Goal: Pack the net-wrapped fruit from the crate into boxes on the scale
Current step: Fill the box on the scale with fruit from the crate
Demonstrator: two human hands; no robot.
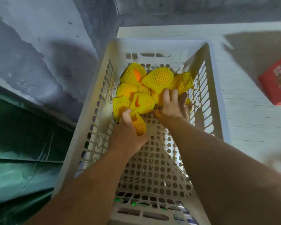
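Both hands reach into the white crate (94,101): left hand (128,135) grips a netted fruit (139,125); right hand (173,104), fingers apparently curled, half-buried in the fruit pile (154,82) at its far end.

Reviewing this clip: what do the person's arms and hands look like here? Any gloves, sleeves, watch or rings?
Both forearms are bare as far as the frame shows: no sleeves reach into view. The left hand and right hand are ungloved. No watch, bracelet or wristband shows at either wrist, and no ring shows on the visible fingers, though some fingers are hidden.
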